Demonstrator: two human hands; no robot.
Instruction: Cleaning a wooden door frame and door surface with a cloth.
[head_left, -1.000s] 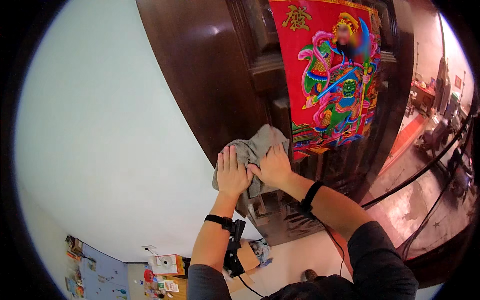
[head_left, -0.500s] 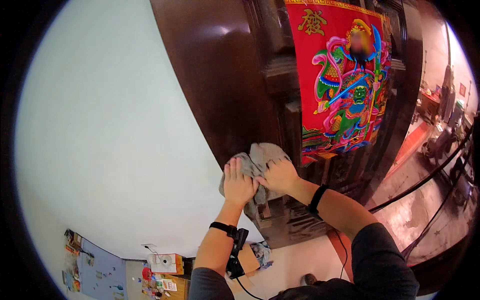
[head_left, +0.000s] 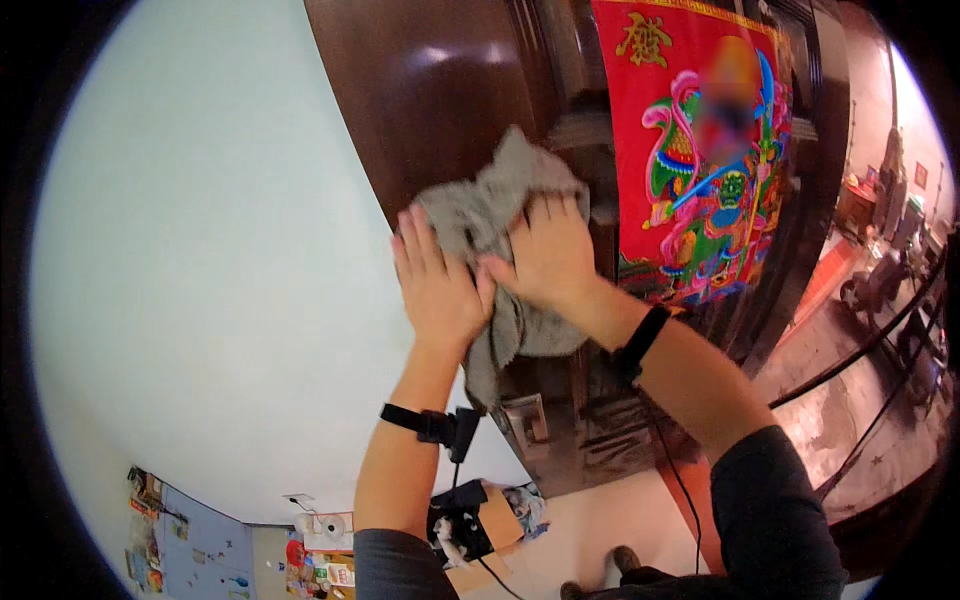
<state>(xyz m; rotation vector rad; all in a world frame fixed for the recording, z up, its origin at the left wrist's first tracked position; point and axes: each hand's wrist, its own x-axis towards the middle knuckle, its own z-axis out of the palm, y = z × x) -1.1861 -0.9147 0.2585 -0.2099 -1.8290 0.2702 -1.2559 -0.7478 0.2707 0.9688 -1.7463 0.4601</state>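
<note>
A grey-brown cloth (head_left: pixel 530 165) lies bunched against a dark brown wooden door (head_left: pixel 430 110). My left hand (head_left: pixel 440 295) presses it near the door's left edge, palm down with the fingers stretched upward. Beside it, my right hand (head_left: pixel 555 255) has bent fingers gripping the cloth, and its thumb points toward my left hand. A loose end of the cloth hangs below both hands. Right of my right hand, a red poster (head_left: pixel 635 200) with a colourful armoured figure covers part of the door. Each wrist wears a black strap, and the left strap carries a small black device.
A white wall (head_left: pixel 200 250) adjoins the door on the left. Below are an open cardboard box (head_left: pixel 500 520), a small fan (head_left: pixel 333 527) and a cluttered table. A black cable (head_left: pixel 690 490) hangs by my right arm. Beyond the door stands a dark motorbike (head_left: pixel 880 280).
Both hands and the cloth have moved up the door. The cloth is more spread out now, and its loose end hangs lower beneath my hands.
</note>
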